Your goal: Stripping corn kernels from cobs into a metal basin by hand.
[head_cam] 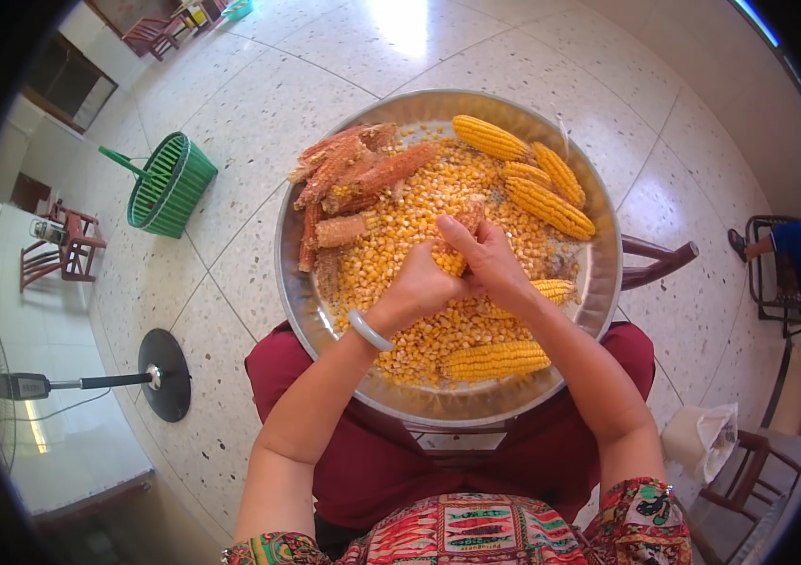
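Both of my hands meet over a wide round metal basin (287, 311). A partly shelled corn cob (451, 260) is gripped between them, its bare reddish end showing above. My left hand (422, 282), below a pale bangle, wraps the lower part of the cob. My right hand (491, 258) presses on it from the right, thumb raised. Loose yellow corn kernels (386, 261) cover much of the basin's bottom. Stripped reddish cobs (351, 169) are piled at its upper left. Full yellow ears (549, 208) lie at the upper right, and another ear (499, 360) lies nearest me.
A green plastic basket (173, 185) and the black base of a standing fan (164, 376) are on the floor at left. Wooden chairs (72, 247) stand farther off. A white sack (698, 439) is at lower right. Another person's leg (760, 246) shows at far right.
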### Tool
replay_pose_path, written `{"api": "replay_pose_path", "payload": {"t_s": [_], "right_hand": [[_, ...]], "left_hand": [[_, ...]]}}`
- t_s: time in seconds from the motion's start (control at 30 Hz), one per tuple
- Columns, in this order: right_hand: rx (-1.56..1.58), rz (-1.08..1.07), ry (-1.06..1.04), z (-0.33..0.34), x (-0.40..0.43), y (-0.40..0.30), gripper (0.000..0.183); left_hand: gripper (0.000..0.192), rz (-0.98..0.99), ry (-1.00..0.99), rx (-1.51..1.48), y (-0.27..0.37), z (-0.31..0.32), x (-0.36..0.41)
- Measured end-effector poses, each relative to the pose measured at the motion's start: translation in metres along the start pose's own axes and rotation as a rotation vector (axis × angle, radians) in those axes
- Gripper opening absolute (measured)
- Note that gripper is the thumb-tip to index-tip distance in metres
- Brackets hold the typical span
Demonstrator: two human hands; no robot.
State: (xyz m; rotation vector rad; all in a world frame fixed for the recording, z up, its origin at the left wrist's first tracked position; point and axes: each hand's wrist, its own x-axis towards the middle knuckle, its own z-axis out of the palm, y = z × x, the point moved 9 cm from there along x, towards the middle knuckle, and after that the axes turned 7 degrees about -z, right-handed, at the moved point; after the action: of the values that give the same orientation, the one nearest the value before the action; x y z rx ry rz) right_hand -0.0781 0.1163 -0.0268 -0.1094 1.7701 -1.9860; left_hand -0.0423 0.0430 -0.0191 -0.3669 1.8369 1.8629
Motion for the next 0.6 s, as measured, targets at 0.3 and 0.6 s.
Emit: {"api": "replay_pose_path", "payload": {"t_s": [0.3, 0.6], "right_hand": [[-0.077, -0.271, -0.177, 0.012, -0.003, -0.030, 0.048], [-0.155, -0.276, 0.011, 0.005, -0.005, -0.013, 0.033]], "left_hand": [[0.023, -0.179, -0.338, -0.359, -0.012, 0.000, -0.001], [0.022, -0.099, -0.016, -0.121, -0.006, -0.007, -0.005]]}}
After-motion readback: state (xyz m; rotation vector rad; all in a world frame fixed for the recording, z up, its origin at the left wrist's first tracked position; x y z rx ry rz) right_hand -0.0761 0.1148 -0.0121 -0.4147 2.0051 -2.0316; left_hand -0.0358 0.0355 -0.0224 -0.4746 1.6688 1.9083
